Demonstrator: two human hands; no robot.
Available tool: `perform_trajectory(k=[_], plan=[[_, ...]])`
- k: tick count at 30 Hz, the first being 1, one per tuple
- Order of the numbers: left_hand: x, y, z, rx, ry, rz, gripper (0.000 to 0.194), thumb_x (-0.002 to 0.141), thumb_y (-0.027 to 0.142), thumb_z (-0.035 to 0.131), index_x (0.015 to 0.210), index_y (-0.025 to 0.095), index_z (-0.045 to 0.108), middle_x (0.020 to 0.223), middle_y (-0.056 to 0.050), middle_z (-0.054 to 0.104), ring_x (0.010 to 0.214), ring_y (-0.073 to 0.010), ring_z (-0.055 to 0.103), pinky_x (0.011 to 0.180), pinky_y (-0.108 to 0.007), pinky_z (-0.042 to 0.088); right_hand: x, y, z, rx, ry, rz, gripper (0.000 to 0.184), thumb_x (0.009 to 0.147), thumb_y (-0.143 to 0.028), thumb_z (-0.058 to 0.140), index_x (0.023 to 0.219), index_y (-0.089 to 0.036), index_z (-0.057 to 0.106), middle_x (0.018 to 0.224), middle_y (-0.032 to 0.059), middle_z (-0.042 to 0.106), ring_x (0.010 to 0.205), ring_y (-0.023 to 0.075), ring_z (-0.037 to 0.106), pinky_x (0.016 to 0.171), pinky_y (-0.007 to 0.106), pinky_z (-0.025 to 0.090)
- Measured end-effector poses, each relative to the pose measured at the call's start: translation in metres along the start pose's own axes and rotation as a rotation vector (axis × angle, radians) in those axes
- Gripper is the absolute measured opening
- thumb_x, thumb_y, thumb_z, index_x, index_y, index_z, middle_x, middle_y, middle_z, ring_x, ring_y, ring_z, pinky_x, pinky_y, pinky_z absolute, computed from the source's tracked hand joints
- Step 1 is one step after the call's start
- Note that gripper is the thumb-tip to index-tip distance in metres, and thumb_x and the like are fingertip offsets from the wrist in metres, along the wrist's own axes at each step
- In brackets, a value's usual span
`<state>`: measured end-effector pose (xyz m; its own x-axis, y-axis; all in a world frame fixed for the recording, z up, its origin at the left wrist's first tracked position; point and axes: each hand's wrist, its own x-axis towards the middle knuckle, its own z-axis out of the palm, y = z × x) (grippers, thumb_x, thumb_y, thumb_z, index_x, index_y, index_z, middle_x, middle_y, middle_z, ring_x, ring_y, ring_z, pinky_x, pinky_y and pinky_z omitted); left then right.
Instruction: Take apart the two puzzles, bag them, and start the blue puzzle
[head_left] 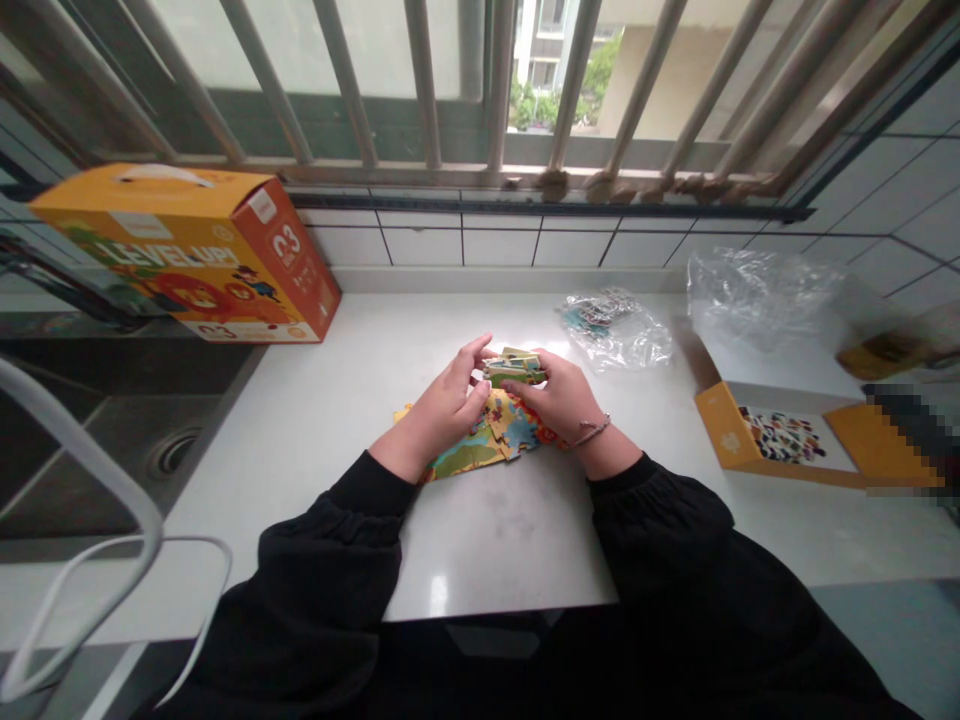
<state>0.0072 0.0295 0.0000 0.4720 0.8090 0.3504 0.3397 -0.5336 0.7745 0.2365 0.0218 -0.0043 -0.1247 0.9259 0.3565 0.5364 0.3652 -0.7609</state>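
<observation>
My left hand [442,405] and my right hand [559,400] meet over the middle of the white counter [487,520]. Together they pinch a small stack of jigsaw pieces [512,367], green and yellow, held just above the surface. Fingers of both hands are curled round the stack. Under my hands lies a partly joined patch of colourful puzzle [487,435], flat on the counter. A thin bracelet sits on my right wrist. Both arms wear black sleeves.
An orange puzzle box [191,250] stands at the back left. A clear bag of pieces [611,325] lies behind my right hand, crumpled plastic [757,295] further right. An open orange tray box [795,440] rests at the right. A sink [150,440] lies to the left.
</observation>
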Motion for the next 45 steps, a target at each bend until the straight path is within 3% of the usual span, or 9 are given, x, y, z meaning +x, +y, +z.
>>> perform_trajectory(k=[2,6,14,20,23,28,35,40,45], plan=[[0.000,0.000,0.000,0.152,0.005,0.012,0.065,0.106,0.038,0.064,0.165,0.019,0.045,0.153,-0.020,0.061,0.137,-0.0333,0.061,0.118,-0.052,0.050,0.000,0.002,-0.005,0.013,0.111,0.064,0.035,0.092,-0.052,0.084,0.111,-0.025,0.078,0.108,0.0078,0.083,0.098,0.0293,0.077,0.091,0.045,0.061],[-0.003,-0.001,0.003,0.426,-0.219,-0.001,0.074,0.081,0.062,0.092,0.137,0.021,0.068,0.140,-0.018,0.066,0.131,-0.0410,0.059,0.115,-0.057,0.047,0.002,0.011,-0.011,0.087,0.258,0.215,0.041,0.090,-0.057,0.083,0.114,-0.024,0.078,0.109,0.0095,0.085,0.100,0.0317,0.080,0.094,0.051,0.062],[-0.004,-0.005,0.007,0.368,-0.251,-0.102,0.070,0.061,0.053,0.106,0.109,0.024,0.065,0.122,-0.011,0.068,0.115,-0.0360,0.061,0.100,-0.048,0.050,0.002,0.009,-0.010,0.129,0.225,0.228,0.041,0.088,-0.056,0.086,0.112,-0.024,0.078,0.109,0.0100,0.086,0.100,0.0325,0.081,0.096,0.054,0.063],[-0.002,-0.001,0.000,0.242,-0.156,-0.123,0.044,0.075,0.032,0.097,0.098,0.025,0.061,0.106,-0.005,0.067,0.098,-0.0284,0.063,0.084,-0.041,0.051,0.001,0.010,-0.011,0.289,0.182,0.232,0.047,0.087,-0.062,0.086,0.113,-0.024,0.079,0.113,0.0107,0.085,0.105,0.0321,0.080,0.103,0.056,0.063],[-0.002,0.002,-0.005,0.155,-0.079,-0.165,0.034,0.082,0.027,0.090,0.105,0.025,0.066,0.097,-0.002,0.068,0.088,-0.0240,0.064,0.079,-0.038,0.050,0.000,0.009,-0.010,0.356,0.123,0.257,0.050,0.085,-0.065,0.088,0.111,-0.023,0.080,0.108,0.0097,0.085,0.099,0.0305,0.080,0.097,0.053,0.066],[0.000,-0.004,-0.015,0.068,0.065,-0.243,0.037,0.085,0.031,0.087,0.120,0.025,0.077,0.096,-0.003,0.075,0.082,-0.0222,0.066,0.075,-0.035,0.052,-0.002,0.006,-0.007,0.521,-0.021,0.311,0.054,0.085,-0.065,0.088,0.119,-0.023,0.079,0.113,0.0091,0.085,0.094,0.0271,0.080,0.084,0.045,0.069],[0.004,-0.007,-0.019,-0.389,0.384,-0.344,0.037,0.087,0.045,0.088,0.112,0.020,0.076,0.102,-0.007,0.082,0.088,-0.0227,0.075,0.079,-0.034,0.061,-0.006,0.003,-0.002,0.710,-0.265,0.296,0.055,0.087,-0.065,0.088,0.123,-0.024,0.079,0.127,0.0088,0.083,0.114,0.0291,0.080,0.104,0.049,0.066],[0.005,-0.002,-0.005,-0.754,0.329,-0.351,0.042,0.087,0.042,0.090,0.117,0.021,0.071,0.106,-0.006,0.081,0.089,-0.0201,0.077,0.085,-0.036,0.065,-0.007,0.000,0.007,0.747,-0.199,0.281,0.055,0.087,-0.066,0.088,0.124,-0.025,0.077,0.128,0.0087,0.083,0.117,0.0307,0.080,0.109,0.053,0.064],[0.007,-0.009,0.007,-0.800,0.307,-0.365,0.039,0.093,0.043,0.085,0.119,0.022,0.064,0.103,-0.004,0.079,0.086,-0.0178,0.076,0.087,-0.035,0.065,-0.007,0.003,0.010,0.689,-0.097,0.280,0.057,0.088,-0.071,0.084,0.123,-0.027,0.074,0.122,0.0096,0.084,0.110,0.0315,0.081,0.099,0.054,0.069]])
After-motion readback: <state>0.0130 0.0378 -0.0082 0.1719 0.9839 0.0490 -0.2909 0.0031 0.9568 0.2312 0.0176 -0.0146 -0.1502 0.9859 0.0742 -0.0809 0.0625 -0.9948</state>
